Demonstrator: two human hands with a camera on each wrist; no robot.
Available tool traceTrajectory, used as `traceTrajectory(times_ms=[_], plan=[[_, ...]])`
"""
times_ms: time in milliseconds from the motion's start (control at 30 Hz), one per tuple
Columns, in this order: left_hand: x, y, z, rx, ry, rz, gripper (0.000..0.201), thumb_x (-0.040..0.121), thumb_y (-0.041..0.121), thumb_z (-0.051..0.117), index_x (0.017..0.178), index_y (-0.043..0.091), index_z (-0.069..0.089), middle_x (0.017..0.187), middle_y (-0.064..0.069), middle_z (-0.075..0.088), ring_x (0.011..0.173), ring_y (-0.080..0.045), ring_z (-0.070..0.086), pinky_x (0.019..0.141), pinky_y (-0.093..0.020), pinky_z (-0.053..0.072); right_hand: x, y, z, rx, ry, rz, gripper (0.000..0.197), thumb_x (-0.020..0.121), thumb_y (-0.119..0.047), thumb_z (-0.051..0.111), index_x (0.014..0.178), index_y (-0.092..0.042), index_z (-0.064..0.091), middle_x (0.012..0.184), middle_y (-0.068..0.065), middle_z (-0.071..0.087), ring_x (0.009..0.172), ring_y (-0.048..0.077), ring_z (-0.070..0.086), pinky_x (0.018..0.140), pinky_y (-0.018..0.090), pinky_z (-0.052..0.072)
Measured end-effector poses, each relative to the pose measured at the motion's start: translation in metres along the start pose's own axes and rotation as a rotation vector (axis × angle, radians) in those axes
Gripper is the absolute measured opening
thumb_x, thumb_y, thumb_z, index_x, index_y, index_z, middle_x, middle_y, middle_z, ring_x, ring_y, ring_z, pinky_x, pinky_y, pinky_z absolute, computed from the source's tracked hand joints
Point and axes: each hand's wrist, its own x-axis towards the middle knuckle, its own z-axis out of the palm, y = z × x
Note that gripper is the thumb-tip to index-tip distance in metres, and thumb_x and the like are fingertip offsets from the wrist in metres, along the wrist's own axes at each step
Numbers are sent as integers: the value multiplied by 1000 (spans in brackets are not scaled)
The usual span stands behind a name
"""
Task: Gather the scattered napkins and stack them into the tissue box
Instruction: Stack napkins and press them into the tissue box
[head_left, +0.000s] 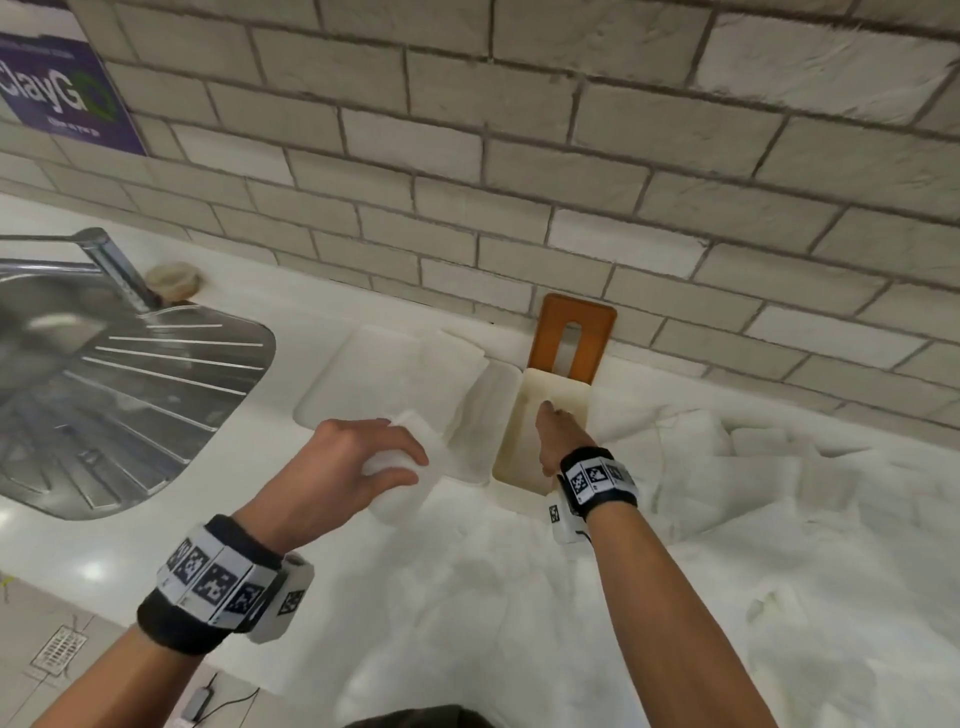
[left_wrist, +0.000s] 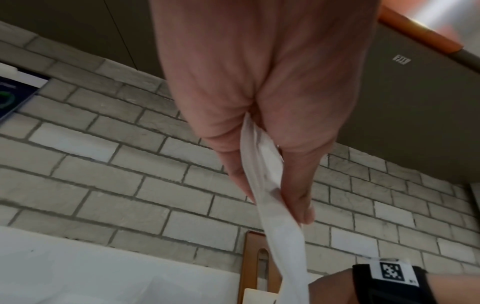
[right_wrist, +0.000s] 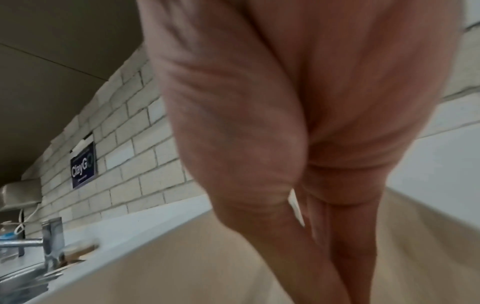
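Against a pale brick wall, the white bench (head_left: 156, 545) is mostly littered with loose napkins (head_left: 727, 519), so the job looks barely begun: the left hand (head_left: 353, 467) grips one folded napkin (head_left: 400, 483) while the right hand (head_left: 558, 436), fingers straight, reaches into the open tissue box (head_left: 506, 447).

Kitchen: steel sink (head_left: 104, 384), tiled wall (head_left: 519, 171)

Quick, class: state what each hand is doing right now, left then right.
Left hand: closed round a wad of napkins.
Right hand: fingers straight, reaching down into the tissue box; nothing seen in its grip.
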Motion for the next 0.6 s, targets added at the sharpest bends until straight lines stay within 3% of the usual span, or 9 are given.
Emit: traceTrajectory(times_ms=[100, 167, 200, 267, 333, 400, 433, 500, 600], plan=[[10, 0, -2, -28, -82, 61, 21, 99, 21, 76, 113, 37, 74, 104, 24, 73, 94, 1, 69, 85, -22, 52, -13, -1, -22, 30, -32, 8, 87, 94, 5, 69, 164, -15, 21, 152, 22, 41, 128, 40, 60, 99, 47, 55], [16, 1, -3, -22, -163, 94, 33, 105, 19, 66, 129, 42, 66, 115, 24, 72, 100, -3, 70, 90, -30, 54, -33, -5, -43, 146, 75, -33, 73, 98, -6, 70, 159, -19, 31, 149, 17, 44, 132, 35, 56, 105, 45, 52], [20, 3, -4, -13, -194, 97, 39, 108, 19, 61, 137, 45, 59, 109, 25, 72, 92, -4, 69, 85, -32, 55, -51, -10, -52, 317, 174, -93, 62, 102, -16, 70, 155, -21, 36, 151, 12, 47, 137, 31, 54, 112, 43, 49], [30, 12, -4, -5, -209, 111, 48, 110, 19, 55, 147, 48, 48, 75, 25, 61, 65, -8, 56, 66, -28, 50, -97, -28, -64, 820, 309, -322, 40, 108, -32, 64, 141, -26, 42, 152, 1, 55, 143, 17, 53, 119, 38, 46], [42, 25, -5, -30, -188, 146, 55, 110, 16, 54, 154, 46, 41, 64, 19, 52, 56, -12, 47, 59, -23, 41, -147, -52, -62, 1148, 277, -532, 30, 107, -35, 58, 129, -42, 37, 153, 2, 58, 145, 13, 53, 121, 32, 44], [56, 38, -8, -57, -165, 177, 58, 110, 14, 53, 158, 44, 37, 75, 29, 61, 62, -6, 56, 66, -19, 48, -177, -63, -45, 1158, 313, -605, 42, 102, -31, 67, 117, -59, 41, 142, 3, 65, 136, 20, 62, 113, 38, 51], [63, 42, -9, -51, -148, 188, 59, 110, 14, 53, 158, 43, 37, 86, 29, 67, 69, -4, 61, 73, -21, 53, -182, -62, -33, 1105, 388, -596, 45, 100, -27, 74, 117, -55, 44, 130, -2, 69, 122, 18, 69, 104, 39, 55], [76, 47, -8, -31, -25, 205, 57, 109, 16, 56, 157, 42, 39, 108, 11, 74, 89, -9, 69, 88, -28, 58, -180, -51, -14, 932, 566, -552, 32, 101, -16, 75, 110, -39, 56, 103, -14, 68, 89, 7, 67, 82, 28, 52], [87, 46, 6, -115, 254, 219, 50, 105, 11, 64, 152, 26, 52, 120, 3, 74, 114, -10, 69, 101, -22, 54, -171, -38, -6, 943, 682, -369, 15, 103, -13, 71, 106, -28, 69, 98, -7, 72, 72, 14, 60, 66, 29, 44]])
